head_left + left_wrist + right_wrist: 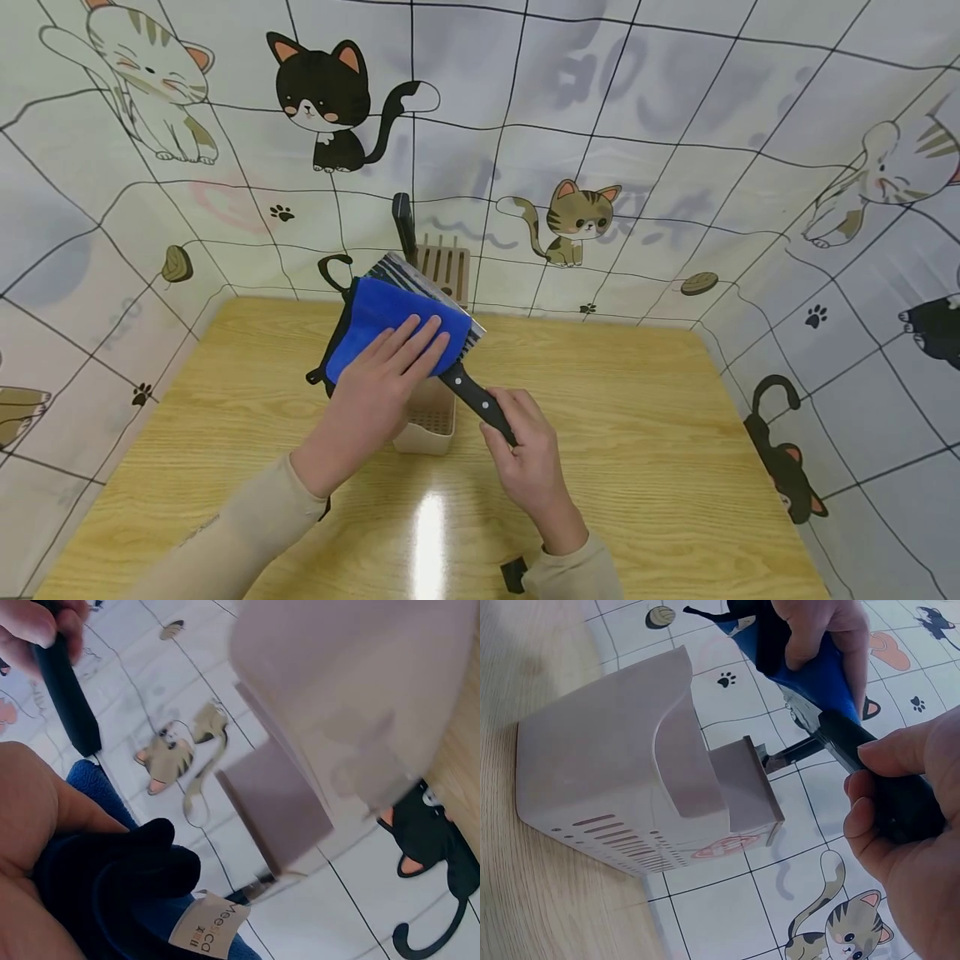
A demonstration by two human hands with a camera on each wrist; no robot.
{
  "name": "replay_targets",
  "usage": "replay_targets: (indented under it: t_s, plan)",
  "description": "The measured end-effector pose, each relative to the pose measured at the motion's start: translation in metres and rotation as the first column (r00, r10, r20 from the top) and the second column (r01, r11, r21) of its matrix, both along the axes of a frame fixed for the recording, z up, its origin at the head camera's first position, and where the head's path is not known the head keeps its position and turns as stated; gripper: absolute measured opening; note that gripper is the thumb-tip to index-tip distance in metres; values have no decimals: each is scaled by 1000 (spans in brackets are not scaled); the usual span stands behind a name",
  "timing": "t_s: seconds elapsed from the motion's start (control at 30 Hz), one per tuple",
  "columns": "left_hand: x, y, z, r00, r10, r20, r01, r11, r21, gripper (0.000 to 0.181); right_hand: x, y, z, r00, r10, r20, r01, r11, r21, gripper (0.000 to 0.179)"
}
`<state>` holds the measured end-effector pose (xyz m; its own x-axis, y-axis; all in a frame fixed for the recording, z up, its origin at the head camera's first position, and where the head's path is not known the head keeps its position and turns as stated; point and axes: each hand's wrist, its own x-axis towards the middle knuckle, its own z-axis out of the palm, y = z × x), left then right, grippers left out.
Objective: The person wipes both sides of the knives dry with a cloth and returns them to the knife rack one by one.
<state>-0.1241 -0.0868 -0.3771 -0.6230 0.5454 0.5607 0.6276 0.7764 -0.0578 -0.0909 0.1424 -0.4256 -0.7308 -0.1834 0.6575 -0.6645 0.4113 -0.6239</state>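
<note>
My right hand (532,462) grips the black riveted handle (480,400) of a wide-bladed kitchen knife, its blade (474,330) slanting up to the left. A blue cloth (375,312) with a dark underside and black edging lies over most of that blade. Straight fingers of my left hand (375,396) press on the cloth from above, while the thumb is on its other side in the right wrist view, so cloth and blade are pinched between. A beige knife holder (600,750) stands below, partly hidden by the cloth in the head view.
Another black-handled knife (404,225) stands in the holder's slotted rear part (450,271). A small black piece (514,575) is by my right sleeve. The wooden table (637,417) is enclosed by a cat-patterned sheet (465,150) at the back and sides.
</note>
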Motion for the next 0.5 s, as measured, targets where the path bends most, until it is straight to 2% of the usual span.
replay_targets:
  t_s: [0.23, 0.4, 0.5]
  plan:
    - [15, 13, -3, 1000, -23, 3, 23, 1000, 16, 80, -1, -1, 2, 1000, -6, -1, 6, 1000, 11, 34]
    - [25, 21, -4, 999, -43, 11, 43, 999, -4, 74, -1, -2, 3, 1000, -21, 11, 21, 999, 27, 37]
    - [30, 25, -5, 999, -51, 8, 52, 999, -17, 77, 0, -2, 3, 1000, -22, 20, 22, 999, 33, 37]
